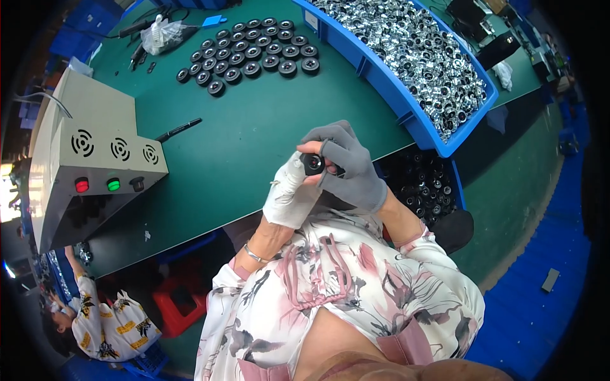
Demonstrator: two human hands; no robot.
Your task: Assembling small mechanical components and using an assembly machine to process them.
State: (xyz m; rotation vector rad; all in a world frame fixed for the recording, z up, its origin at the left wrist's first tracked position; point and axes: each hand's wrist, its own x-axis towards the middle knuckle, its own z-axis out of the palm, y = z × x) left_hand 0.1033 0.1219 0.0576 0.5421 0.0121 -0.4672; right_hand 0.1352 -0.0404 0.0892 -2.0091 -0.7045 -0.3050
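Observation:
Between my hands is a small round black part (313,164) with a shiny centre, held just above the near edge of the green table. My left hand (287,192), in a white glove, closes on it from the left. From the right, my right hand (353,166), in a grey glove with bare fingertips, pinches the same part. Farther back on the table, several black round parts (252,69) like wheels stand in rows. A blue bin (381,71) at the right holds a heap of shiny silver and black parts (413,54).
At the left stands a beige machine (101,127) with red and green buttons. A black marker pen (179,130) lies beside it. Under the table edge, another bin (459,184) holds dark round parts. A red stool (175,308) and a co-worker (105,320) are at lower left.

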